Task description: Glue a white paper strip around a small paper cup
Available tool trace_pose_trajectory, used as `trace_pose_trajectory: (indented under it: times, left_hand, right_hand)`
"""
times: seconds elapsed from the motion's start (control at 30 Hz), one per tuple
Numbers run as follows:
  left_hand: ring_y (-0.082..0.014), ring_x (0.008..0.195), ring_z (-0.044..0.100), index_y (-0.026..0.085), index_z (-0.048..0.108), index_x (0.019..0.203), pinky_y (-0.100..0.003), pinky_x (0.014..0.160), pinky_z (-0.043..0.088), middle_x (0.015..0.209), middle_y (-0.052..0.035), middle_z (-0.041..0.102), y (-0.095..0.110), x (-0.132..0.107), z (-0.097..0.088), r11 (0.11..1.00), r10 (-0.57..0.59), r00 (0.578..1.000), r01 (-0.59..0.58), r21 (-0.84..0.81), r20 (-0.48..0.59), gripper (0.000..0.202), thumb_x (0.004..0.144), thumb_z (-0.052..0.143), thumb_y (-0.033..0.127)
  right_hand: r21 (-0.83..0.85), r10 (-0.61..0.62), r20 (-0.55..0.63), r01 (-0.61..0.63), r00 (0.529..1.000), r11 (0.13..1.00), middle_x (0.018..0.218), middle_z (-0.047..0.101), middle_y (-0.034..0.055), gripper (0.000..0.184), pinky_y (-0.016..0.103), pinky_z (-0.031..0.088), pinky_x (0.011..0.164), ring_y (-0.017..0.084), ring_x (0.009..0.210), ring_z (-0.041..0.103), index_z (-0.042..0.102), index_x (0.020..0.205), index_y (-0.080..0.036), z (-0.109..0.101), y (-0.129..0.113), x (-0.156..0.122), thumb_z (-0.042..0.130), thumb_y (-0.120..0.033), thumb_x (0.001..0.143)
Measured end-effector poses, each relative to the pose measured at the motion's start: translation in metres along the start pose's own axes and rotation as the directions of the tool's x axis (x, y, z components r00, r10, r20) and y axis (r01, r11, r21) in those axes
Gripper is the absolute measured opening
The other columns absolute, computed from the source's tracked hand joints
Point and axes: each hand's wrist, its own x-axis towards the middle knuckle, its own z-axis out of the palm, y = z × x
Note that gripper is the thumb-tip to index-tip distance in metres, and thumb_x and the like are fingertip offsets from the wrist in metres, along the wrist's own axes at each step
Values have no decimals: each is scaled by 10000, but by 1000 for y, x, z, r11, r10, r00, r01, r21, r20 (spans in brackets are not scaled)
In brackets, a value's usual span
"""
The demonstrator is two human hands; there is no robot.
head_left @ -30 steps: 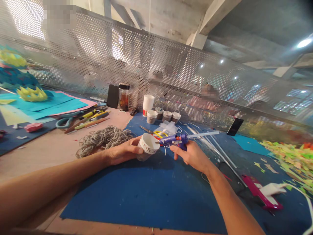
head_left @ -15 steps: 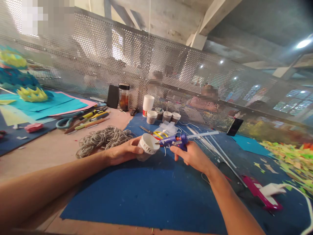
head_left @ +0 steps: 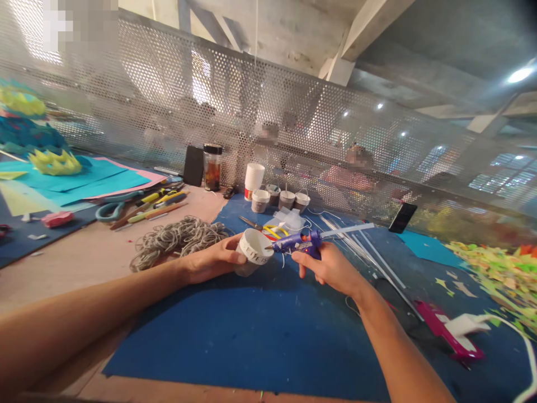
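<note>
A white paper cup (head_left: 255, 253) with dark lettering round its rim is tilted in my left hand (head_left: 222, 257), thumb on the near side and fingers behind. My right hand (head_left: 325, 266) is wrapped round the handle of a blue hot glue gun (head_left: 296, 242), a long clear glue stick (head_left: 348, 230) poking from its back. The gun's nozzle points left at the cup's rim; whether it touches, I cannot tell. Beside my left hand lies a bundle of grey cord (head_left: 176, 240). Behind the gun are yellow-handled pliers (head_left: 274, 230).
Small cups with cord handles (head_left: 287, 200) and stacked paper cups (head_left: 254, 178) stand behind. A lidded drink jar (head_left: 213, 168) is at the back. To the right are a magenta power strip (head_left: 448, 333), a phone (head_left: 403, 217) and paper scraps (head_left: 499, 268). Blue scissors (head_left: 109, 211) lie left.
Almost nothing differs. Both hands keep the cup and glue gun in nearly the same place; the glue stick's back end has shifted very slightly left.
</note>
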Motion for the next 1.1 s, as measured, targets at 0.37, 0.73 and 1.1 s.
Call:
trace_pose_trajectory:
  times: [0.37, 0.73, 1.1]
  left_hand:
    - [-197, 937, 619, 165, 573, 1359, -266, 797, 447, 1071, -83, 710, 0, 0, 2, 1000, -3, 1000, 2, 19, 28, 601, 791, 766, 202]
    - [-240, 1021, 635, 144, 533, 1405, -303, 882, 460, 1203, -127, 684, -2, -1, -2, 998, -48, 995, 45, 43, 86, 653, 793, 746, 224]
    - [-221, 1005, 630, 168, 546, 1403, -285, 864, 459, 1207, -100, 686, 3, 0, 6, 997, -47, 995, 42, 59, 91, 656, 785, 759, 219]
  right_hand:
    - [25, -37, -112, 40, 993, 999, 686, 695, 40, 471, 315, 431, 496, 109, 446, 501, 706, 697, -204, 3, 1, 5, 562, -562, 967]
    - [-44, -77, -126, 72, 989, 996, 717, 724, 20, 398, 310, 446, 545, 123, 511, 546, 719, 689, -216, 7, -1, 5, 609, -496, 949]
    - [-110, -120, -176, 102, 977, 989, 611, 669, 10, 377, 335, 441, 597, 157, 552, 562, 700, 649, -223, 8, -6, 3, 638, -464, 933]
